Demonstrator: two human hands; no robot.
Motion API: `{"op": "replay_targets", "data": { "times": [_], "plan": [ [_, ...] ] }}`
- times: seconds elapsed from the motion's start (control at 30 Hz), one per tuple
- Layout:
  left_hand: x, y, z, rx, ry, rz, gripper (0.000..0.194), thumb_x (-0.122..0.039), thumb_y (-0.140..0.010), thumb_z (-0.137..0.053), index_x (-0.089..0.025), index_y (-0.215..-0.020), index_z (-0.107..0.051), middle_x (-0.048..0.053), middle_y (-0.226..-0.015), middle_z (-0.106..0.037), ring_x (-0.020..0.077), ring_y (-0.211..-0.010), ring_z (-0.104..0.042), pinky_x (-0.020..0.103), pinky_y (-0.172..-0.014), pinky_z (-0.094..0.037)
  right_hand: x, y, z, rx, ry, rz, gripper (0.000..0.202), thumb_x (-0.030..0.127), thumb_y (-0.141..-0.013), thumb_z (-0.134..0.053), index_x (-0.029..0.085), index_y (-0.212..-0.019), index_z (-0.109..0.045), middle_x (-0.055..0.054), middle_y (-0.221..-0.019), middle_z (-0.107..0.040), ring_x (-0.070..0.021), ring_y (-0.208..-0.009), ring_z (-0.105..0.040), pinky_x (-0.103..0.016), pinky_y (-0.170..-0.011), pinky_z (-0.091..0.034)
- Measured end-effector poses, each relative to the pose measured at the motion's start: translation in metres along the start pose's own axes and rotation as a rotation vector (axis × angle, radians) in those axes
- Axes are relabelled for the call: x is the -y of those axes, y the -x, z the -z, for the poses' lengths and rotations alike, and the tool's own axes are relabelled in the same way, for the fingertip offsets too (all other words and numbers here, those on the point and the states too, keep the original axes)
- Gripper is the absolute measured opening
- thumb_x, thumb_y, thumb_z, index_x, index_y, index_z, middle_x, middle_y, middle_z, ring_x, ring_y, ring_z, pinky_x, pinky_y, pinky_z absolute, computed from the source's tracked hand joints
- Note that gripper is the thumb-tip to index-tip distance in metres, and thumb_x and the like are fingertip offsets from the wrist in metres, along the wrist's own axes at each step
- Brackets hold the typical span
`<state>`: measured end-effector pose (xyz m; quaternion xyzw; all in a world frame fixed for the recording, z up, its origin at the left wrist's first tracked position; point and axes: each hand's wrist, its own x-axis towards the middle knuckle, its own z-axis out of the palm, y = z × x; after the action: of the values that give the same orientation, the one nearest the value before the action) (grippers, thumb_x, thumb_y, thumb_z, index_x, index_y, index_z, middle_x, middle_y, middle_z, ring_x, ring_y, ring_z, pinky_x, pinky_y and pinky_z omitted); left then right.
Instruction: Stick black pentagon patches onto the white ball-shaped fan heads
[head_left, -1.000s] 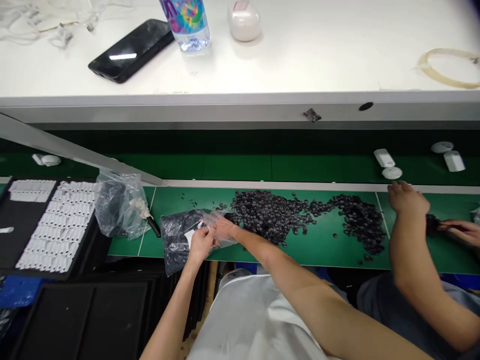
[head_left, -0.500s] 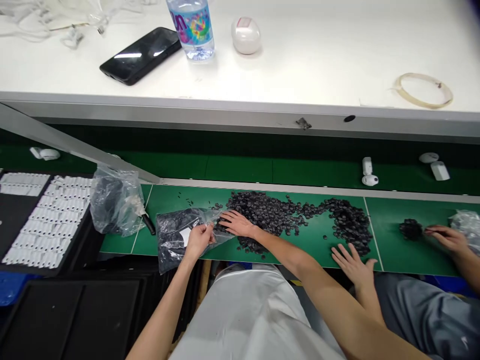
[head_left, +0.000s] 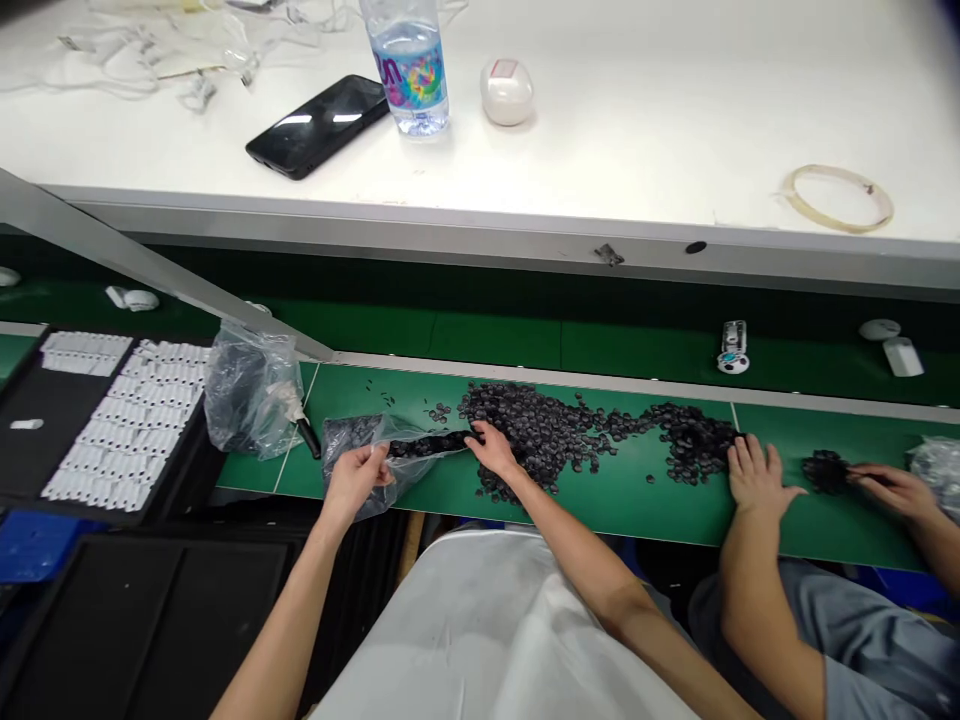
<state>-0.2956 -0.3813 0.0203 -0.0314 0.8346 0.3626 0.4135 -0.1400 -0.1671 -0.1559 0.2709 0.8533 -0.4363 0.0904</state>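
Observation:
My left hand (head_left: 358,478) pinches the rim of a clear plastic bag (head_left: 409,478) that lies at the left of the green bench top. Small black round pieces show inside the bag's stretched mouth. At the other end of that mouth, my right hand (head_left: 493,448) has thumb and fingers closed on the bag's edge. Right beside it spreads a loose pile of black pieces (head_left: 536,425), trailing off to a smaller heap (head_left: 686,440) at the right.
A co-worker's hand (head_left: 757,475) lies by the smaller heap; their other hand (head_left: 896,490) is at a black cluster (head_left: 825,470). At left are another plastic bag (head_left: 247,390) and a tray of white parts (head_left: 127,420). A white shelf (head_left: 637,130) overhangs, bearing a phone (head_left: 319,125) and bottle (head_left: 412,80).
My right hand has gone from lying flat at the bag's mouth to gripping its edge, slightly rightward. My left hand has moved left, stretching the mouth. The co-worker's near hand has moved right and away from me.

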Motion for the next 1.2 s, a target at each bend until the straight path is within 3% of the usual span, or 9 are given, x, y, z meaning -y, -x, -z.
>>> {"op": "replay_targets", "data": {
  "times": [0.13, 0.3, 0.47, 0.57, 0.67, 0.8, 0.97, 1.1, 1.2],
  "plan": [
    [-0.010, 0.013, -0.001, -0.020, 0.003, 0.006, 0.031, -0.042, -0.107, -0.068, -0.013, -0.118, -0.070, 0.006, -0.106, -0.073, 0.0188, -0.086, -0.072, 0.035, -0.076, -0.065, 0.023, -0.006, -0.003, 0.098, 0.048, -0.042, 0.036, 0.040, -0.107, -0.068, 0.018, -0.135, -0.067, -0.012, -0.134, -0.067, -0.0227, -0.114, -0.069, -0.042, -0.097, -0.063],
    [-0.015, 0.038, -0.029, -0.084, 0.053, 0.063, 0.032, -0.039, -0.106, -0.070, -0.014, -0.125, -0.069, 0.009, -0.117, -0.073, 0.0220, -0.096, -0.074, 0.040, -0.084, -0.066, 0.051, 0.015, 0.002, 0.091, 0.235, -0.007, 0.036, 0.035, -0.106, -0.071, 0.016, -0.136, -0.066, -0.012, -0.133, -0.067, -0.0242, -0.116, -0.069, -0.045, -0.100, -0.062],
    [-0.009, 0.028, -0.048, -0.107, 0.108, 0.095, 0.034, -0.040, -0.106, -0.070, -0.014, -0.127, -0.069, 0.010, -0.121, -0.073, 0.0242, -0.102, -0.074, 0.043, -0.088, -0.066, 0.036, 0.017, 0.005, 0.022, 0.363, 0.209, 0.027, 0.029, -0.110, -0.062, 0.014, -0.131, -0.067, -0.014, -0.131, -0.067, -0.0257, -0.118, -0.068, -0.047, -0.103, -0.059],
    [-0.006, 0.028, -0.060, -0.068, 0.096, 0.089, 0.033, -0.041, -0.106, -0.070, -0.014, -0.126, -0.070, 0.009, -0.121, -0.073, 0.0246, -0.102, -0.074, 0.043, -0.089, -0.066, 0.031, 0.011, -0.009, 0.198, 0.362, 0.504, 0.023, 0.023, -0.108, -0.063, 0.016, -0.129, -0.071, -0.011, -0.130, -0.070, -0.0222, -0.117, -0.070, -0.040, -0.101, -0.061],
    [-0.006, 0.031, -0.069, -0.025, 0.062, 0.079, 0.033, -0.040, -0.105, -0.071, -0.014, -0.125, -0.071, 0.009, -0.122, -0.073, 0.0254, -0.103, -0.074, 0.043, -0.090, -0.065, 0.034, -0.006, -0.028, 0.338, 0.403, 0.700, 0.023, 0.027, -0.105, -0.071, 0.016, -0.125, -0.072, -0.010, -0.131, -0.071, -0.0231, -0.121, -0.069, -0.044, -0.107, -0.059],
    [-0.001, 0.033, -0.068, -0.017, 0.030, 0.075, 0.032, -0.041, -0.105, -0.071, -0.015, -0.124, -0.072, 0.009, -0.123, -0.073, 0.0262, -0.105, -0.073, 0.043, -0.090, -0.065, 0.038, -0.026, -0.042, 0.398, 0.514, 0.795, 0.026, 0.034, -0.106, -0.070, 0.016, -0.124, -0.072, -0.011, -0.130, -0.071, -0.0239, -0.120, -0.069, -0.047, -0.109, -0.058],
    [0.012, 0.027, -0.068, 0.007, 0.015, 0.059, 0.033, -0.039, -0.105, -0.072, -0.015, -0.128, -0.070, 0.010, -0.126, -0.072, 0.0260, -0.106, -0.073, 0.044, -0.091, -0.065, 0.046, -0.014, -0.045, 0.414, 0.634, 0.877, 0.034, 0.034, -0.106, -0.070, 0.017, -0.136, -0.068, -0.013, -0.143, -0.065, -0.0283, -0.132, -0.064, -0.055, -0.115, -0.053],
    [0.016, 0.009, -0.075, 0.066, -0.008, 0.035, 0.034, -0.039, -0.105, -0.071, -0.015, -0.129, -0.069, 0.010, -0.126, -0.072, 0.0256, -0.106, -0.073, 0.044, -0.090, -0.065, 0.053, -0.017, -0.051, 0.420, 0.681, 0.862, 0.038, 0.037, -0.106, -0.071, 0.017, -0.138, -0.067, -0.013, -0.147, -0.062, -0.0292, -0.134, -0.062, -0.055, -0.115, -0.053],
    [0.018, -0.009, -0.079, 0.099, -0.018, 0.020, 0.034, -0.040, -0.106, -0.071, -0.015, -0.128, -0.069, 0.010, -0.124, -0.072, 0.0249, -0.104, -0.073, 0.043, -0.089, -0.066, 0.044, -0.032, -0.049, 0.407, 0.688, 0.849, 0.038, 0.036, -0.106, -0.070, 0.017, -0.139, -0.066, -0.013, -0.145, -0.062, -0.0287, -0.132, -0.063, -0.053, -0.112, -0.055]
  ]
}}
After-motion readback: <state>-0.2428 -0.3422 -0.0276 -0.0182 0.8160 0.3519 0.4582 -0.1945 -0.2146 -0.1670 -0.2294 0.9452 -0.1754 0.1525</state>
